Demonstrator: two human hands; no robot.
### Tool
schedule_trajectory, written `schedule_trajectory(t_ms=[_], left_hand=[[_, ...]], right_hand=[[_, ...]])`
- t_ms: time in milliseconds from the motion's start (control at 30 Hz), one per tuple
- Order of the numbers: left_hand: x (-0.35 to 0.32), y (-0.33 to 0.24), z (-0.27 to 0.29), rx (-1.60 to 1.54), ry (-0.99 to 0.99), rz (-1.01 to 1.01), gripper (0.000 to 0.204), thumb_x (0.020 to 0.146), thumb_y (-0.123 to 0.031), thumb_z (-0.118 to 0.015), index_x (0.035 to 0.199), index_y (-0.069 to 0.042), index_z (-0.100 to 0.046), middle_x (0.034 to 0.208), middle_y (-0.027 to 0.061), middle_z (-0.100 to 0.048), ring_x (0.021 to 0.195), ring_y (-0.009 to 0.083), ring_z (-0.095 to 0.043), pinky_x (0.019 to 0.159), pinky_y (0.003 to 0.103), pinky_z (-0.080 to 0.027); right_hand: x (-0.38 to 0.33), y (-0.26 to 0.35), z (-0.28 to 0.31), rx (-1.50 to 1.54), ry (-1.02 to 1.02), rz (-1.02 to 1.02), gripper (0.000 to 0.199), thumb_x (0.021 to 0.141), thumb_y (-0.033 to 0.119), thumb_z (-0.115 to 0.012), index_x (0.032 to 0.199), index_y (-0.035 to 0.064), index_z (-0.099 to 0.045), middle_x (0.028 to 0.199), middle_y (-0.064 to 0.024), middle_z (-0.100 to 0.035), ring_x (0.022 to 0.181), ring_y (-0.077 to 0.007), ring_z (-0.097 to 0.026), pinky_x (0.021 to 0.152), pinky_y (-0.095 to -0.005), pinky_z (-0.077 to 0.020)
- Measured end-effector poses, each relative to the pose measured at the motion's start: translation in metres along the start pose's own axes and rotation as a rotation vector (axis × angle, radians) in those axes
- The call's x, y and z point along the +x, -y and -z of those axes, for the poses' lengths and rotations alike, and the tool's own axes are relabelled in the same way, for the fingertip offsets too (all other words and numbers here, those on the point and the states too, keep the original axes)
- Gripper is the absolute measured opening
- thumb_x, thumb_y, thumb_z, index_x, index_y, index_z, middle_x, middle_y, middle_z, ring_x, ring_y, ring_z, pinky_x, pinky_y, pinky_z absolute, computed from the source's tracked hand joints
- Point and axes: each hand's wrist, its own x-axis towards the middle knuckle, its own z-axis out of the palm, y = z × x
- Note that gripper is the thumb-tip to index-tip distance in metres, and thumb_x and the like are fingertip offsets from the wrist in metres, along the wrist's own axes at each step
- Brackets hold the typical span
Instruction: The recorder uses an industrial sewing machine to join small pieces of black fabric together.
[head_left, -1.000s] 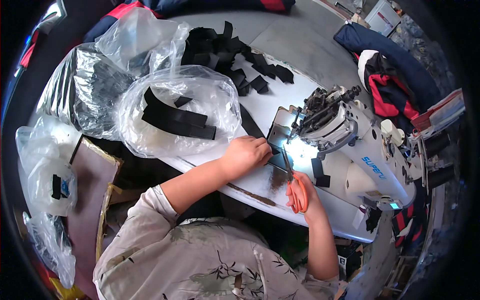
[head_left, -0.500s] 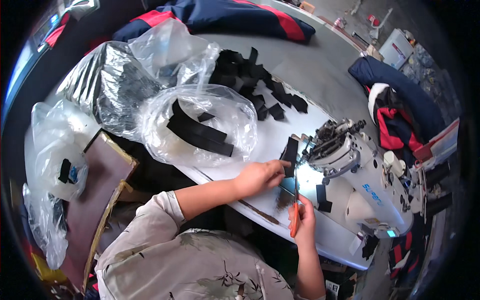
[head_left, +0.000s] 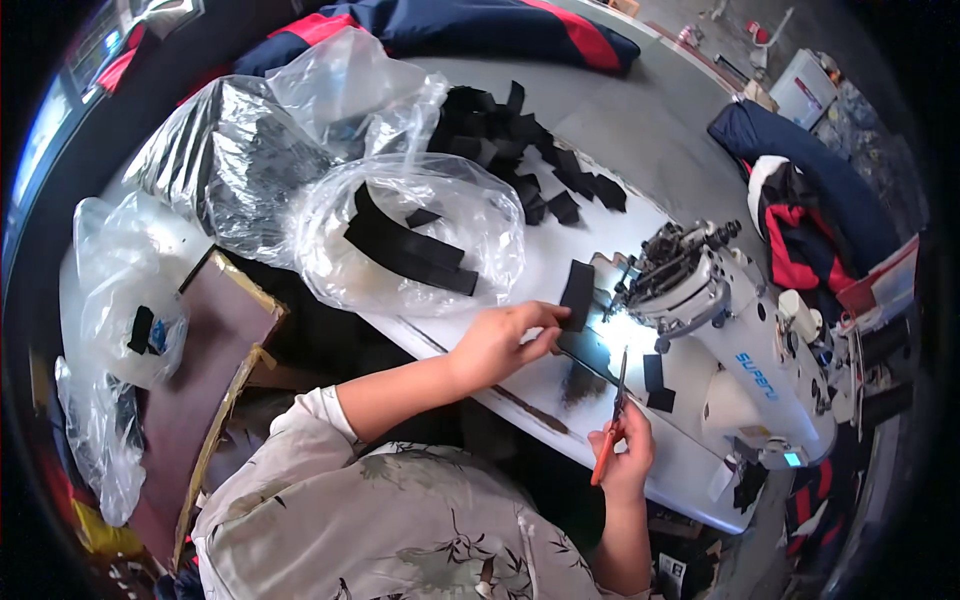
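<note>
My left hand (head_left: 498, 342) pinches a small black fabric piece (head_left: 577, 293) and holds it up beside the needle area of a white sewing machine (head_left: 740, 345). My right hand (head_left: 624, 450) grips orange-handled scissors (head_left: 611, 428), blades pointing up toward the lit spot under the machine head. A dark strip (head_left: 590, 355) lies on the machine bed between my hands.
A clear plastic bag with long black strips (head_left: 410, 245) lies on the white table (head_left: 640, 140). A pile of black cut pieces (head_left: 520, 145) sits behind it. More plastic bags (head_left: 215, 180) lie to the left, and dark blue and red garments (head_left: 800, 200) beyond the machine.
My left hand has lifted the black piece higher toward the machine head. My right hand has drawn back toward me with the scissors, blades now pointing up.
</note>
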Motion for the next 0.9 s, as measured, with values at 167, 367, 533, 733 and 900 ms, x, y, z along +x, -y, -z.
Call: schedule_trajectory(t_ms=[167,367,533,733,900], left_hand=[[0.000,-0.028,0.074,0.647,-0.267,-0.613,0.023,0.076,0.002,-0.073,0.091,-0.004,-0.057,0.118,0.0209,-0.069,0.088,0.0325,-0.071,0.076,0.040,-0.059],[-0.008,-0.026,0.136,1.210,-0.422,-0.260,0.017,0.083,-0.010,-0.072,0.098,-0.005,-0.064,0.117,0.0112,-0.068,0.099,0.0279,-0.068,0.090,0.040,-0.054],[-0.014,0.030,0.107,1.126,-0.185,0.051,0.026,0.090,-0.022,-0.069,0.110,-0.007,-0.063,0.109,0.0071,-0.067,0.088,0.0273,-0.068,0.076,0.039,-0.055],[0.072,0.017,0.118,1.030,-0.185,-0.025,0.027,0.092,-0.019,-0.064,0.118,-0.012,-0.065,0.107,0.0059,-0.069,0.080,0.0294,-0.068,0.068,0.040,-0.053],[0.163,0.092,0.127,1.152,-0.222,-0.039,0.033,0.088,-0.025,-0.068,0.119,-0.013,-0.066,0.120,0.0084,-0.065,0.107,0.0279,-0.064,0.093,0.041,-0.049]], right_hand=[[-0.028,-0.025,0.045,-0.333,-0.095,-0.064,0.061,0.071,-0.001,-0.084,0.128,0.0002,-0.061,0.083,-0.0058,-0.063,0.067,-0.0117,-0.057,0.060,-0.0281,-0.0493],[-0.078,-0.100,0.123,-0.605,-0.328,-0.372,0.052,0.089,-0.001,-0.069,0.138,0.0074,-0.056,0.089,-0.0103,-0.066,0.070,-0.0160,-0.059,0.068,-0.0293,-0.0502],[-0.084,-0.127,0.140,-0.796,-0.330,-0.393,0.046,0.091,0.011,-0.066,0.136,0.0040,-0.057,0.116,-0.0209,-0.068,0.101,-0.0359,-0.067,0.084,-0.0445,-0.0524],[-0.087,-0.126,0.132,-0.859,-0.359,-0.221,0.041,0.093,0.009,-0.068,0.133,0.0052,-0.060,0.115,-0.0192,-0.069,0.094,-0.0299,-0.070,0.081,-0.0377,-0.0547],[-0.093,-0.137,0.130,-0.439,-0.548,-0.391,0.038,0.095,0.003,-0.064,0.133,0.0052,-0.059,0.103,-0.0132,-0.068,0.082,-0.0186,-0.063,0.073,-0.0304,-0.0526]])
